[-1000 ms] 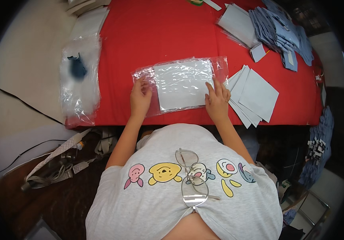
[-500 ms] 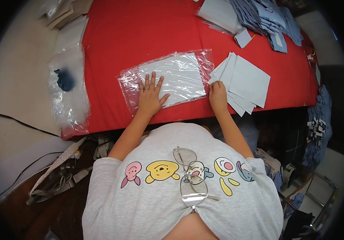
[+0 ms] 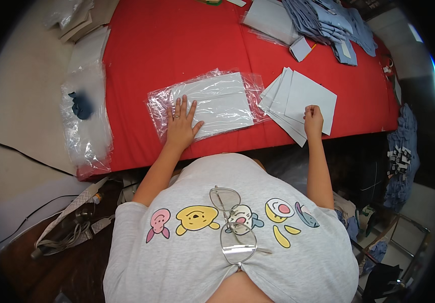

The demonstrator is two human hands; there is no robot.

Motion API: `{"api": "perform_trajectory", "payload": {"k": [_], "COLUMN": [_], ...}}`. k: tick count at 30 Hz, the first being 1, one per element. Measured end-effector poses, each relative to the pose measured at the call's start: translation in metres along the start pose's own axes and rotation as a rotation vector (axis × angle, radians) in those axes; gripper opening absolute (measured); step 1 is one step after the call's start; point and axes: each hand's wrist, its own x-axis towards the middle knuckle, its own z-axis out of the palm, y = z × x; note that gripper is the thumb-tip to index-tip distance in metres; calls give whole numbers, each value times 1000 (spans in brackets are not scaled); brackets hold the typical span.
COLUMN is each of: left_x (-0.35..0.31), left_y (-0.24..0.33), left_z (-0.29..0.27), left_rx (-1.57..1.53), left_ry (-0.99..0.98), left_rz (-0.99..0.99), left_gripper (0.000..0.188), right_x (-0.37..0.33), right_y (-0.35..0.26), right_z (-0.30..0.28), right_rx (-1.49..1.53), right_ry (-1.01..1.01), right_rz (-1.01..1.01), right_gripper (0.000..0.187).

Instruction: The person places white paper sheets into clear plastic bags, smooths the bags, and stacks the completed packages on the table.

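My left hand [image 3: 181,126] lies flat with fingers spread on a clear plastic bag [image 3: 159,103]. A pale grey-white sheet [image 3: 222,101] shows through the bag's wrinkled film. To the right, my right hand [image 3: 314,122] is over a fanned stack of loose pale sheets [image 3: 308,93], its fingers curled and pressed together. Whatever those fingers may hold is hidden. The right end of the bag reaches the left corner of the stack.
A red cloth covers the table [image 3: 177,40]. Folded blue garments [image 3: 323,22] lie at the far right, beside more bagged sheets [image 3: 270,20] and a small white tag booklet [image 3: 301,49]. Clear bags [image 3: 88,131] and a dark cloth scrap [image 3: 80,105] lie along the left edge.
My right hand has moved right, from the bag's right end to over the loose sheets. My left hand stays flat on the bag. The view has shifted slightly.
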Motion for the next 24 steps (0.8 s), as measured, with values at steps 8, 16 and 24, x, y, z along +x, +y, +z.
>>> {"api": "perform_trajectory", "payload": {"k": [8, 16, 24], "left_x": [-1, -2, -3], "left_y": [0, 0, 5], "left_z": [1, -5, -7], "left_rx": [-14, 8, 12], "left_ry": [-8, -34, -22], "left_rz": [12, 24, 6], "left_gripper": [81, 81, 81], "right_x": [-16, 12, 79], "right_y": [-42, -99, -38], "right_z": [54, 115, 100], "right_rx": [115, -353, 460], "right_ry": [23, -71, -92], "right_rz": [-286, -545, 196], "right_gripper": [15, 25, 30]}}
